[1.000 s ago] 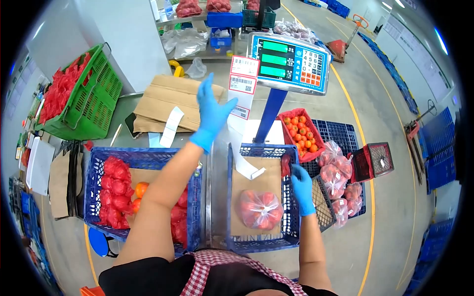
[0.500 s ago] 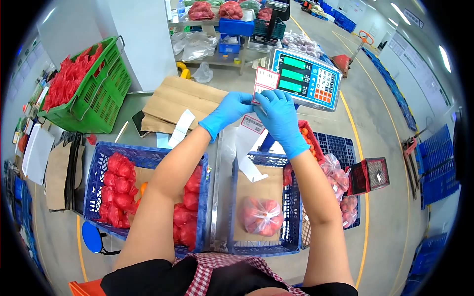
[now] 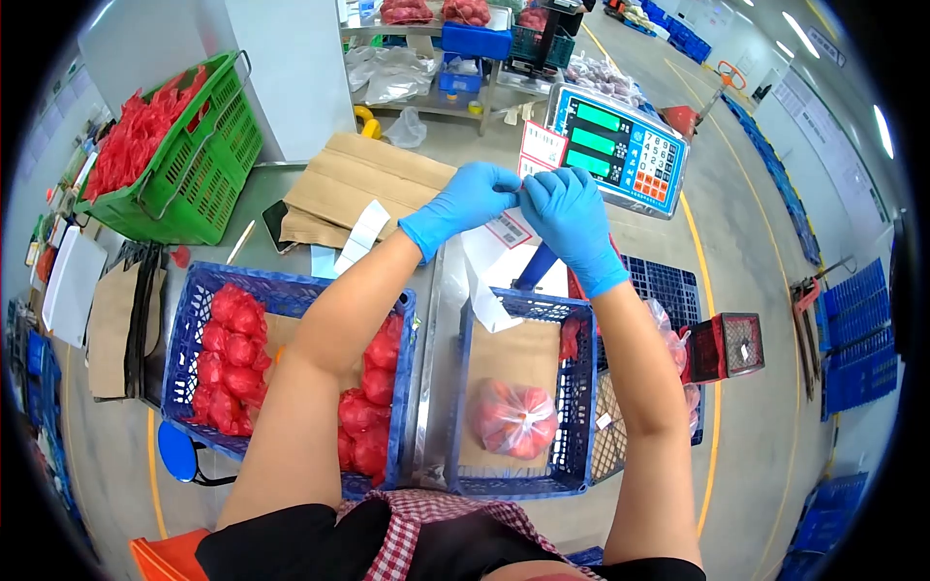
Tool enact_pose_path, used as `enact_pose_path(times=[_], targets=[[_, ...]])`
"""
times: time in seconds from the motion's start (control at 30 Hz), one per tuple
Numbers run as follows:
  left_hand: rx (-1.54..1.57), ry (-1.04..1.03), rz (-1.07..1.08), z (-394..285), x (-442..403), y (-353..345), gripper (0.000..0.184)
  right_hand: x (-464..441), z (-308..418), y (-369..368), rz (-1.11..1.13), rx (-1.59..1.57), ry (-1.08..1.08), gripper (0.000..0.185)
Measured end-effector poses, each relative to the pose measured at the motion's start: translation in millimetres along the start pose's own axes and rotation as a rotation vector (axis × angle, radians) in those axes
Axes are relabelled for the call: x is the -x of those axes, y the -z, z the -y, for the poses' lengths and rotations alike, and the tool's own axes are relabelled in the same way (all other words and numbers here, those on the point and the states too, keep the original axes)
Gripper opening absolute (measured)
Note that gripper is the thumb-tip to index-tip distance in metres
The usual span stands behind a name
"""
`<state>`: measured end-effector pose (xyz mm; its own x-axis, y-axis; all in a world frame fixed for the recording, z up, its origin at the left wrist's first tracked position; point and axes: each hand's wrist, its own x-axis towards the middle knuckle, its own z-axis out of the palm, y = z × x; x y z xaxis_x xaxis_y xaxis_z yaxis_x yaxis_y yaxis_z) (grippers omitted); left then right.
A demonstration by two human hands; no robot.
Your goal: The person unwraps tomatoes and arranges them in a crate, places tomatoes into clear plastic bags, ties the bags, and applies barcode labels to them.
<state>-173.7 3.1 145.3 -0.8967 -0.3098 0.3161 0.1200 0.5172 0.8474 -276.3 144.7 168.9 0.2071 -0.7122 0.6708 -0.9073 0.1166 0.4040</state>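
My left hand [image 3: 472,201], in a blue glove, pinches the edge of a strip of printed labels [image 3: 506,230]. Right beside it my gloved right hand [image 3: 570,218] is closed on the same strip, its fingertips meeting the left ones. The strip's upper part leans by the scale display [image 3: 620,145], and its white tail hangs into a blue crate [image 3: 465,387]. In that crate a clear bag of red round produce [image 3: 514,418] lies on cardboard. Red net bags [image 3: 231,358] fill parts of the left blue crate [image 3: 179,353].
A green crate [image 3: 199,160] heaped with red netting stands at the upper left. Folded brown cardboard [image 3: 358,189] lies on the metal table. A shelf with bagged produce [image 3: 465,12] is at the back. Right of the scale are a blue pallet [image 3: 668,286] and a dark red crate [image 3: 725,346].
Both hands came together at the label strip, the left moving right and the right rising from the crate's edge. Both closed on the strip. The view has shifted slightly.
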Motion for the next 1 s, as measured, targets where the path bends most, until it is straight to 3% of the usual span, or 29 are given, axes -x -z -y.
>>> enact_pose_path(times=[0.1, 0.13, 0.2, 0.23, 0.33, 0.43, 0.6, 0.63, 0.73, 0.87, 1.0], targets=[[0.03, 0.059, 0.017, 4, -1, -4, 0.021, 10, -4, -7, -0.153, -0.244, -0.34, 0.01], [0.059, 0.091, 0.029, 6, 1, -5, 0.021, 15, -4, -11, -0.08, -0.52, -0.697, 0.008], [0.126, 0.101, 0.033, 9, 2, -10, 0.021, 21, -1, -8, -0.169, -0.598, -0.735, 0.008], [0.163, 0.08, 0.023, 10, 2, -11, 0.021, 20, 0, -7, -0.274, -0.389, -0.458, 0.011], [0.064, 0.027, 0.0, 1, 3, -9, 0.019, 8, 5, 5, -0.163, -0.202, -0.173, 0.014], [-0.176, -0.045, -0.021, -6, -2, -6, 0.019, 7, -2, -2, -0.115, -0.118, -0.076, 0.014], [0.04, -0.01, -0.024, 2, 1, -11, 0.019, 9, -2, -5, -0.161, -0.188, -0.139, 0.011], [0.056, 0.009, -0.024, 4, 2, -12, 0.019, 13, -1, -12, -0.175, -0.251, -0.214, 0.009], [0.021, 0.062, -0.024, 4, 3, -12, 0.02, 19, 10, -17, -0.257, -0.863, -1.047, 0.011], [0.07, 0.024, -0.018, 12, 4, -11, 0.021, 22, 7, -8, -0.226, -0.323, -0.282, 0.015], [-0.172, -0.056, -0.041, 0, 2, -8, 0.019, 19, 0, -15, -0.229, -0.127, -0.107, 0.015]])
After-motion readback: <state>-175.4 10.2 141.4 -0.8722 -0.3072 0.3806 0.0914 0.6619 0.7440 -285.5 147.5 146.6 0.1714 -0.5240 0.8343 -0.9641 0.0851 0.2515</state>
